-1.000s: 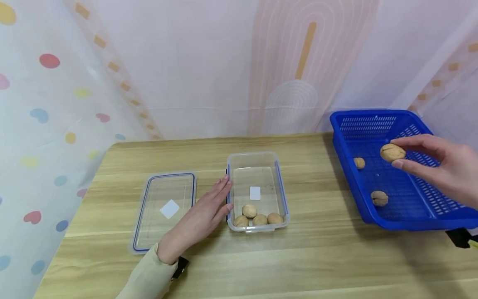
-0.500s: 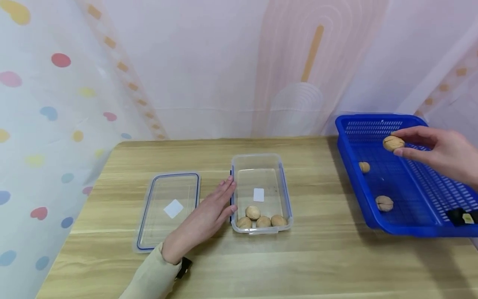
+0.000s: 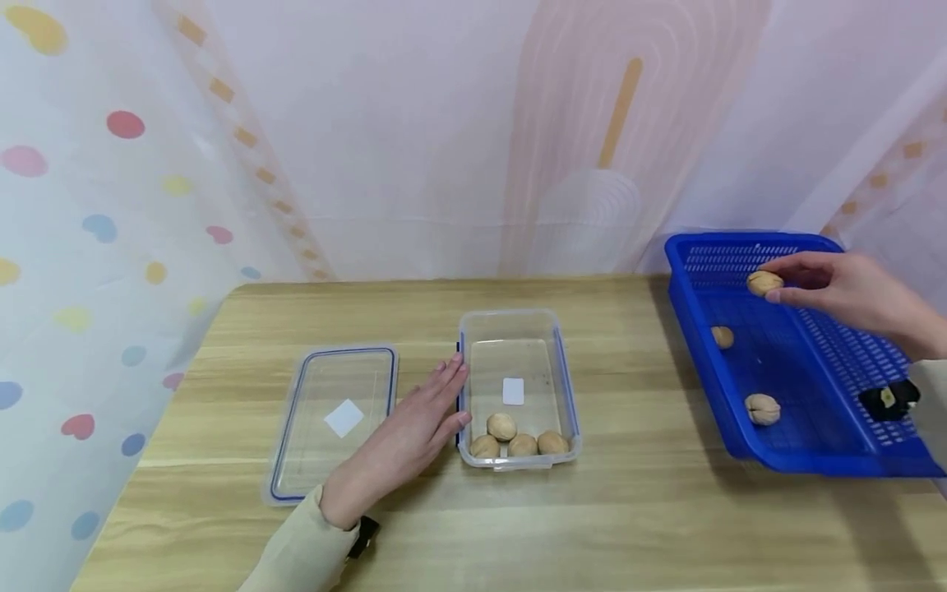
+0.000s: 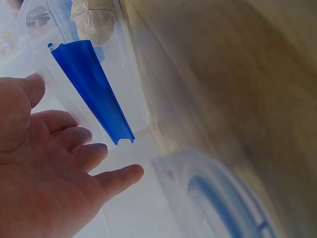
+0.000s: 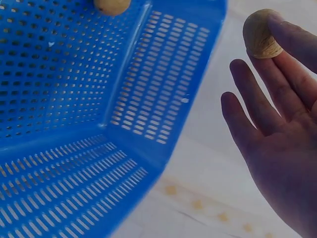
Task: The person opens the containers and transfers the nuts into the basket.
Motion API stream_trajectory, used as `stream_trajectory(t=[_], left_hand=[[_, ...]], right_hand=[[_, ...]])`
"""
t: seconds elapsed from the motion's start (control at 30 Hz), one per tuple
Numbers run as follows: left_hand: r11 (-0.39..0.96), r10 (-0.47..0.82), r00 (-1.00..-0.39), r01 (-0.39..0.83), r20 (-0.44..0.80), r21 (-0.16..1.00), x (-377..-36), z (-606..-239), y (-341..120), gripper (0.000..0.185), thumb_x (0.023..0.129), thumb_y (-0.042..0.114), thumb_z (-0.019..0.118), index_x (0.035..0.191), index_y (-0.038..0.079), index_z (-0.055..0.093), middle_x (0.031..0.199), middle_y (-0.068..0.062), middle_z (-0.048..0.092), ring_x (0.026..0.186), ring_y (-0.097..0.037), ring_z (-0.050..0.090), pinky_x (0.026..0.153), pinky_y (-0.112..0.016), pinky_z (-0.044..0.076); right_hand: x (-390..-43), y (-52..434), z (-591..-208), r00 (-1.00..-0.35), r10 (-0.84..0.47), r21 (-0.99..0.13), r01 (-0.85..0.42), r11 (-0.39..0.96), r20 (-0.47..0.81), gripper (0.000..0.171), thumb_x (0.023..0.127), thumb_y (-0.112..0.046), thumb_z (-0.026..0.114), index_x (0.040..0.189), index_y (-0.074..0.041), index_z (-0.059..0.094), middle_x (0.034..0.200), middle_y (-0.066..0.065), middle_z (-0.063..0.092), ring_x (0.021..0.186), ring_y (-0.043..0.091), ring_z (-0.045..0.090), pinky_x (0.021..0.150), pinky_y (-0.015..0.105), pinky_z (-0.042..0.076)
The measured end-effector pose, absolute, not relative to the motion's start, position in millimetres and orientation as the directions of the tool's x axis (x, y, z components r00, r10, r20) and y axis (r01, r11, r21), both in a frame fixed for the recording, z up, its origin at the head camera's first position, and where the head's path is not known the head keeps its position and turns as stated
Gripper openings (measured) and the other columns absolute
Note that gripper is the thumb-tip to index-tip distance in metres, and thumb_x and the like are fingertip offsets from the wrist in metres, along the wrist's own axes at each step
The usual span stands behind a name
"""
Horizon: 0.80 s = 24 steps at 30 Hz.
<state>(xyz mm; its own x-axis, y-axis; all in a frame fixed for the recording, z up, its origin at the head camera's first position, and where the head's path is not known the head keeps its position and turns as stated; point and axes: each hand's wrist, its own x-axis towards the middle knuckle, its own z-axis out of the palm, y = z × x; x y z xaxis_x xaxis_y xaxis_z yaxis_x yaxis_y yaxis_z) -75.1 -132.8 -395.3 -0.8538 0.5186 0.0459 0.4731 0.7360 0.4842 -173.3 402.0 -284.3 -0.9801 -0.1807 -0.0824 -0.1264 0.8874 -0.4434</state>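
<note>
Between thumb and fingers, my right hand [image 3: 851, 292] pinches a walnut [image 3: 764, 284] above the blue basket [image 3: 703, 378]. The same walnut [image 5: 262, 34] shows in the right wrist view, the other fingers spread below it. Two more walnuts lie in the basket, one by its left wall [image 3: 722, 336] and one nearer the front [image 3: 762, 409]. My left hand [image 3: 403, 432] rests with straight fingers against the left side of the clear plastic container [image 3: 510, 353]. Several walnuts [image 3: 522, 445] sit at that container's near end. In the left wrist view, the fingers lie beside its blue latch [image 4: 94, 91].
The clear lid [image 3: 314, 444] with a blue seal lies flat on the wooden table [image 3: 629, 526], left of the container and partly behind my left hand. A patterned cloth [image 3: 414, 140] hangs along the table's back edge.
My right hand, with the walnut, has shifted a little to the left over the basket, and more of its wrist shows. The head view has moved slightly. My left hand stays against the container.
</note>
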Motion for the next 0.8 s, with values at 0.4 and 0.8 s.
stream_trajectory(t=[0.4,0.8], left_hand=[[0.743,0.506,-0.861,0.464,0.05,0.482,-71.6,-396.7,-129.4,0.063,0.111,0.03,0.05,0.162,0.001,0.028,0.169,-0.015,0.019,0.155,-0.037,0.02,0.118,-0.065,0.028],[0.742,0.513,-0.857,0.471,0.047,0.478,-71.8,-393.0,-123.9,0.063,0.111,0.031,0.049,0.162,0.002,0.028,0.17,-0.012,0.018,0.156,-0.035,0.019,0.119,-0.064,0.028]], right_hand=[[-199.2,412.0,-317.1,-0.954,-0.19,-0.466,-0.062,0.882,-0.232,0.058,0.108,-0.034,0.057,0.144,0.011,0.049,0.139,0.039,0.053,0.126,0.058,0.049,0.1,0.073,0.041],[-202.5,431.1,-344.5,-0.938,-0.186,-0.482,-0.024,0.876,-0.292,0.054,0.109,-0.026,0.056,0.142,0.015,0.047,0.137,0.041,0.052,0.123,0.059,0.05,0.099,0.072,0.043]])
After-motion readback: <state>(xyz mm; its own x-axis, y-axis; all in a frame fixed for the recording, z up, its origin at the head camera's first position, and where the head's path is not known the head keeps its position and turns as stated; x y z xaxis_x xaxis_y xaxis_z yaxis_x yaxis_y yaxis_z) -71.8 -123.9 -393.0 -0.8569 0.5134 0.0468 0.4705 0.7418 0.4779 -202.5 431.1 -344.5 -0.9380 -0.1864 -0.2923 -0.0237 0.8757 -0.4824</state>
